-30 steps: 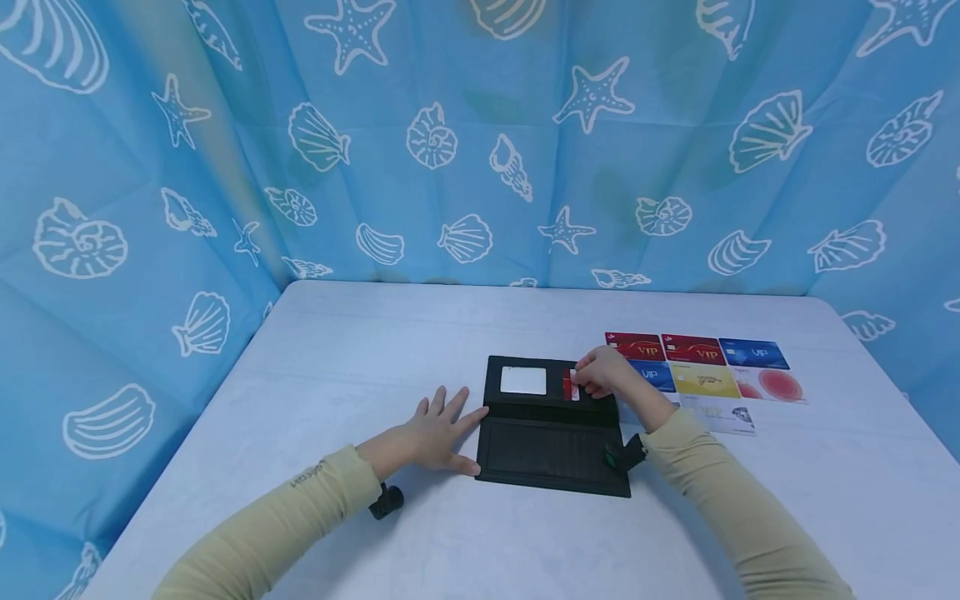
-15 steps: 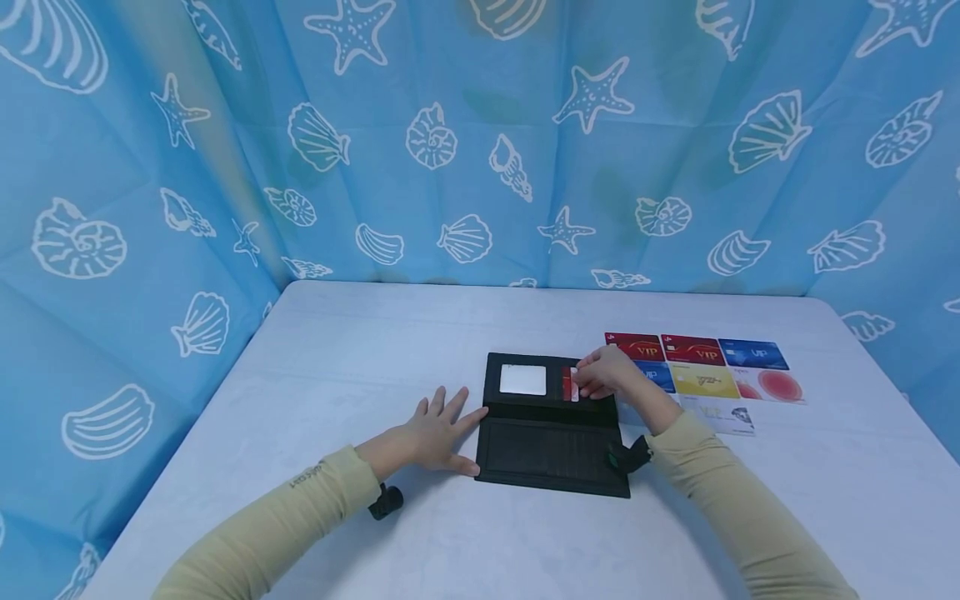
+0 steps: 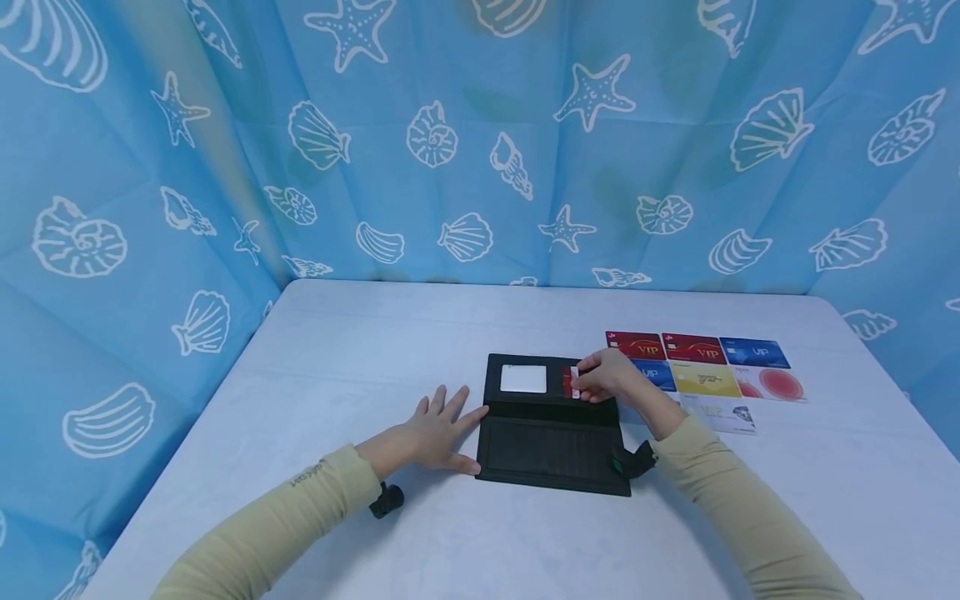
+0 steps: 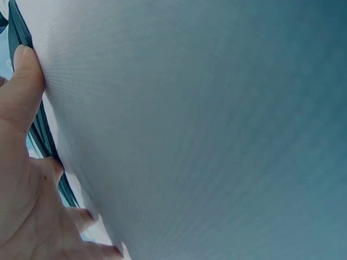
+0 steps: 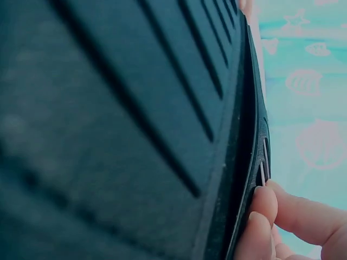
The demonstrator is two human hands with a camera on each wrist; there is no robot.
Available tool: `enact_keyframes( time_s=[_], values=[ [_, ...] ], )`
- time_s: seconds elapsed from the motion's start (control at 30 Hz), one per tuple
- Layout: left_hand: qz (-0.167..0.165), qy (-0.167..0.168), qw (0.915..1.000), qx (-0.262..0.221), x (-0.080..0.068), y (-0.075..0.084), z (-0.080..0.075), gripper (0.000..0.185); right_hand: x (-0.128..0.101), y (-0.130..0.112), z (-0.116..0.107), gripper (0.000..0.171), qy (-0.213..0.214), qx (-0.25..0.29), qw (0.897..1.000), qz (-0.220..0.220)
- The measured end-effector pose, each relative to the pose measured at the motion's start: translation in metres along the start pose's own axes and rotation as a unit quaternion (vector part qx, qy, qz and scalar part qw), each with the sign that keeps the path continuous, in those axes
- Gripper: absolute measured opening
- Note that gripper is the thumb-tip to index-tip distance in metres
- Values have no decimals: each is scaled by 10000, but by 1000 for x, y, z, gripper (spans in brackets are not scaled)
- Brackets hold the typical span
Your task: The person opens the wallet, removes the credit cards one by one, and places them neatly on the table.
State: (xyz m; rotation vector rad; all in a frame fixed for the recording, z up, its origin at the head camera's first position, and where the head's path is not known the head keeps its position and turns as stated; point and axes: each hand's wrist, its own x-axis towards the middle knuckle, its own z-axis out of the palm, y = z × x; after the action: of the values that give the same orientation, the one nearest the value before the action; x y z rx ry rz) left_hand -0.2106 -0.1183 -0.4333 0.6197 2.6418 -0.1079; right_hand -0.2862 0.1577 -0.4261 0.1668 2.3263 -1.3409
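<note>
Wallet lies open, mid-tabletop | right hand fingers pinch red card at its upper-half slot | left hand fingers flat, bracing wallet's left edge | risk: card tilts and jams, or wallet slides if brace slackens

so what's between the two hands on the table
In the head view, the open black wallet lies between them: the left hand rests flat against its left edge, and the right hand pinches a red card at its upper right.
</note>
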Motion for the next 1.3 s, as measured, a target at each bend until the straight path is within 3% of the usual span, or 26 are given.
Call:
enact_keyframes(
  time_s=[0.43,0.9,1.3],
  values=[
    [37,17,10000,-31,1,1,1,89,-5,7,-5,36,432,-77,9990,21],
    [4,7,10000,28,1,2,1,90,-15,21,-30,48,491,-73,9986,162],
    [38,39,10000,30,2,2,2,90,-30,29,-46,48,639,-168,9976,213]
  ],
)
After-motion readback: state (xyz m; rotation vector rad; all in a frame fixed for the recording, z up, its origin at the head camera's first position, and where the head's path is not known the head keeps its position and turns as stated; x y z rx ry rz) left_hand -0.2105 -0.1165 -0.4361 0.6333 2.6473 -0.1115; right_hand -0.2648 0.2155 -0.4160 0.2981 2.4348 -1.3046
